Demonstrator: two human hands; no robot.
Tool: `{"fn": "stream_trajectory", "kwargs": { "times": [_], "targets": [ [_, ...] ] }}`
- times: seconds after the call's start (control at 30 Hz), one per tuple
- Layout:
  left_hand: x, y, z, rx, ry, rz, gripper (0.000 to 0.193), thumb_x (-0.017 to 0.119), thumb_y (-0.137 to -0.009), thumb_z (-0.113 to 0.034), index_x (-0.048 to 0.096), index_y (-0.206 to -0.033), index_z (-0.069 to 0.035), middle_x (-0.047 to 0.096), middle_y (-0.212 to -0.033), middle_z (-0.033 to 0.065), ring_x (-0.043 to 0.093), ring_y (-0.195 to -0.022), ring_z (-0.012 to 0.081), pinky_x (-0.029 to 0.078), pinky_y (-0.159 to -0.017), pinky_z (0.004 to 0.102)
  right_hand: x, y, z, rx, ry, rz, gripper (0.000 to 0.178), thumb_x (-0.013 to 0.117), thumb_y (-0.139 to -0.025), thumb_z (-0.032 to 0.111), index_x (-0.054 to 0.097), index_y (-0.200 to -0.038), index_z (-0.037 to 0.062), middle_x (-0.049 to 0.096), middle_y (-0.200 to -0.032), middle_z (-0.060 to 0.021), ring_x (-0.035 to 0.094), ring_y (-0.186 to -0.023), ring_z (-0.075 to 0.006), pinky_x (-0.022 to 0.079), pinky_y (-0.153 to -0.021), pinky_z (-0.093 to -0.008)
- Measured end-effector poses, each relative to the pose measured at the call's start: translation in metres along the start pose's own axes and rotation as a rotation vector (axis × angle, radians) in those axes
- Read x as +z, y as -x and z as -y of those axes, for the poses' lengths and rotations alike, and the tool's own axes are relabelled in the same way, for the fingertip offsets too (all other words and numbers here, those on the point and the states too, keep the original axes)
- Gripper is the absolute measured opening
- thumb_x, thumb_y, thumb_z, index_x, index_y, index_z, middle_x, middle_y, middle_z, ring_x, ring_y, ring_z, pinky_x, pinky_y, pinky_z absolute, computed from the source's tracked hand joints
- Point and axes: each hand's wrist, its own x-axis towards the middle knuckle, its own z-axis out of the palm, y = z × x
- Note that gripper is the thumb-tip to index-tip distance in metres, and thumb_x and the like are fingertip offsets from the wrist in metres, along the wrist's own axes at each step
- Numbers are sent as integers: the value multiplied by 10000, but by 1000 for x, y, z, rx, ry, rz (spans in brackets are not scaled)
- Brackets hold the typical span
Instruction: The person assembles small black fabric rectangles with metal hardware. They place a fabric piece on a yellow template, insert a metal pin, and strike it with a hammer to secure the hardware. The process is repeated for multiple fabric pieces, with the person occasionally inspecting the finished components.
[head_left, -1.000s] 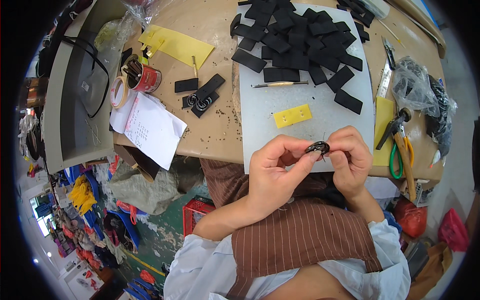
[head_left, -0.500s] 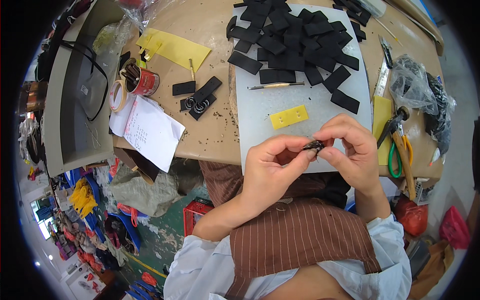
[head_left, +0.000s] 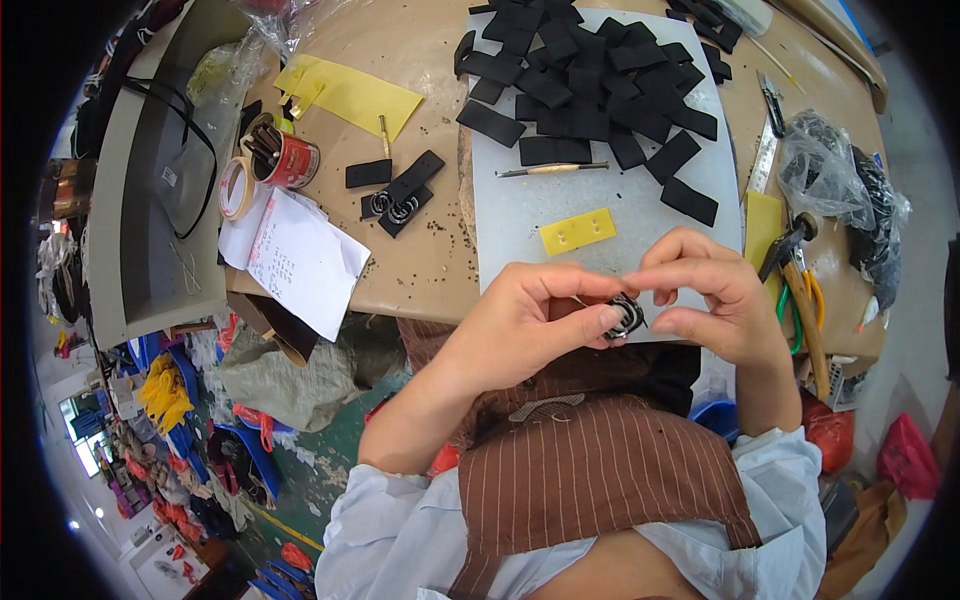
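Note:
My left hand [head_left: 545,325] pinches a small, shiny black-and-silver metal buckle [head_left: 628,317] with curved, ring-like edges; its inner side is partly behind the thumb. Over the piece reaches my right hand [head_left: 715,295], index fingertip at its upper edge, thumb apart from it. Both hands are above the near edge of a pale cutting board [head_left: 510,235]. Just beyond them lies a yellow strip [head_left: 578,232] with two holes. A thin pointed tool with a wooden middle [head_left: 550,170] rests farther back, below a heap of black fabric pieces [head_left: 590,80].
At left, black strips with similar metal rings [head_left: 400,205] lie near scattered specks, a red can of punches [head_left: 295,162], a tape roll [head_left: 236,188] and a notepad [head_left: 310,265]. On the right are a hammer [head_left: 800,240], green-handled scissors [head_left: 785,310], a cutter [head_left: 772,105] and plastic bags [head_left: 825,165].
My right thumb has come off the buckle and the fingers have spread. The buckle has tilted, showing more of its ringed face. Both hands have shifted slightly toward me.

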Motion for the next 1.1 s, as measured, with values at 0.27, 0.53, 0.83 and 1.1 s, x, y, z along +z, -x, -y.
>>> {"fn": "stream_trajectory", "kwargs": {
  "times": [0.27,0.53,0.83,1.1],
  "targets": [
    [6,1,-17,-75,-94,52,302,691,-865,-78,555,-1099,56,657,-819,71,649,-716,94,533,-640,210,-4,-10,1,-166,110,135,372,812,-706,68,707,-1062,40,616,-990,-59,611,-810,-160,517,-687,-274],
    [6,-1,-17,-159,-229,62,301,682,-859,-47,568,-1125,34,657,-803,49,646,-688,78,522,-639,187,3,-5,-8,-321,239,93,302,813,-700,48,711,-983,36,674,-962,-98,677,-787,-205,546,-651,-283],
    [3,0,4,207,-261,-56,399,732,-808,-3,579,-1175,27,670,-903,58,664,-828,120,549,-698,247,18,3,-22,-188,223,-214,155,745,-770,2,676,-908,8,655,-936,-118,652,-796,-183,526,-663,-262],
    [1,6,18,494,-730,-133,349,780,-732,18,701,-1071,-13,680,-1026,120,681,-952,185,574,-806,299,26,8,-13,20,-43,-251,85,688,-826,-21,637,-893,-32,624,-986,-130,639,-838,-148,544,-704,-261]
  ]
}}
